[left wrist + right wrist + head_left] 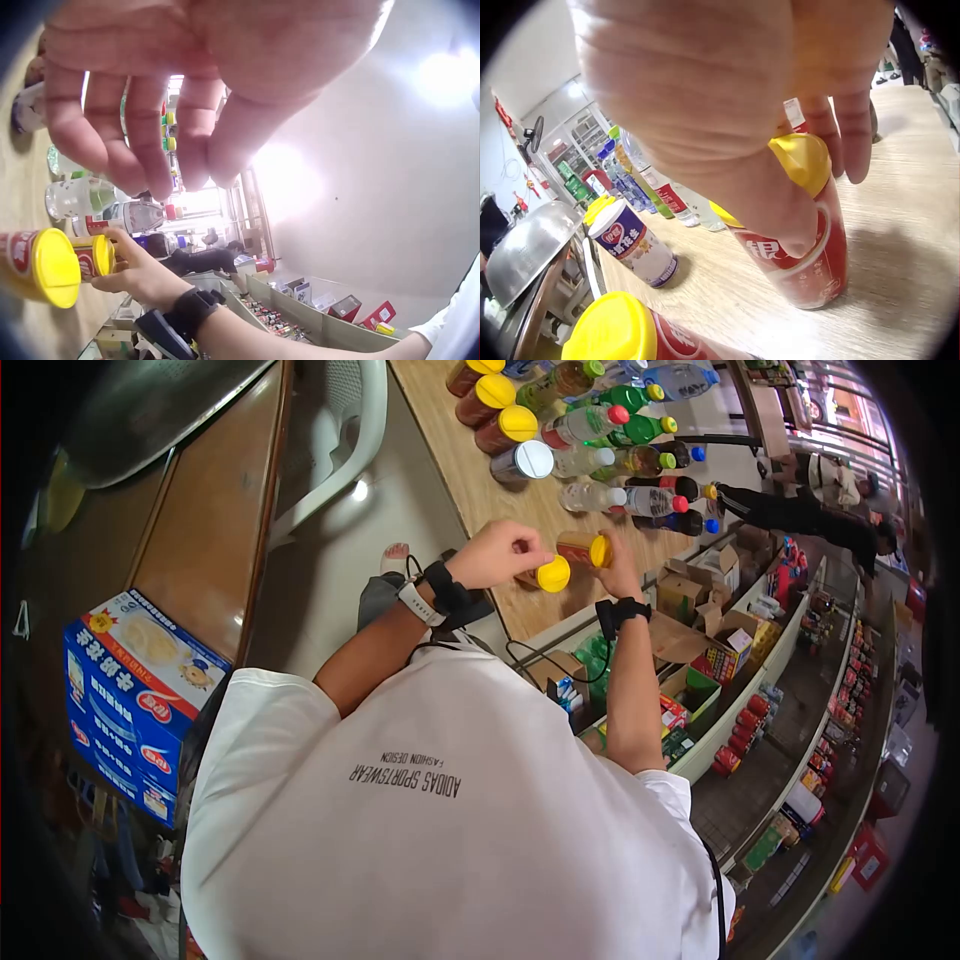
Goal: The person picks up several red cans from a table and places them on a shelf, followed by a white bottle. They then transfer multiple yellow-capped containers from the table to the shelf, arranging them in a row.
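My right hand (622, 568) grips a red can with a yellow plastic lid (810, 274), which stands on the wooden table (535, 605). In the right wrist view, its thumb lies along the can's near side. A second red can with a yellow lid (552, 574) stands next to it, nearer my body. Over that second can hovers my left hand (495, 556), its fingers loosely bent. The left wrist view shows that hand (195, 67) holding nothing, with the lid (58, 268) below its fingertips.
Several drink bottles (585, 425) stand in rows at the table's far end, beside a white-lidded can (522, 462) and more yellow-lidded cans (507, 428). Open cartons (690, 590) and shelves of goods line the right. A white plastic chair (350, 450) and blue box (140, 700) are left.
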A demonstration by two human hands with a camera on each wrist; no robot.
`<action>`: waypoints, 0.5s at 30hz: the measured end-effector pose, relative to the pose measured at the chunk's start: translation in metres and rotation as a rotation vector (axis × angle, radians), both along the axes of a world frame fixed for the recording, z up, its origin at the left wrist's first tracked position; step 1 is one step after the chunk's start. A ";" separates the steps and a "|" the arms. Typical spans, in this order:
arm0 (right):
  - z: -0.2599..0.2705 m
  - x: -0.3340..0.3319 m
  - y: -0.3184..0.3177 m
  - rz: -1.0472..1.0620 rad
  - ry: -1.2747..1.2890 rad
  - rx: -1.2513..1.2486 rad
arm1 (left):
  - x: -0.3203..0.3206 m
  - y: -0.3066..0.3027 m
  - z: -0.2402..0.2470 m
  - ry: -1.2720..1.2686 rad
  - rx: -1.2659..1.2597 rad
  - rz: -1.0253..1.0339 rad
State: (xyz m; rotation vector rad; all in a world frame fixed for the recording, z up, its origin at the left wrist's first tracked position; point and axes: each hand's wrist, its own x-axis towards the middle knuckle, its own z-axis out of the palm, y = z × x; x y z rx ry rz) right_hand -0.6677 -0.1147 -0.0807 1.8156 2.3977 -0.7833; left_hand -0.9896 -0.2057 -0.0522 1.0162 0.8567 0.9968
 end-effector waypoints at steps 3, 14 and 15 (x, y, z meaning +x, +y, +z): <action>0.005 -0.003 -0.002 -0.019 -0.010 0.014 | -0.019 0.011 -0.010 0.066 0.017 0.061; 0.066 -0.149 0.022 0.094 0.170 0.202 | -0.058 0.042 -0.064 0.092 -0.187 0.238; 0.062 -0.161 0.031 0.142 0.195 0.205 | -0.060 0.042 -0.066 0.082 -0.197 0.245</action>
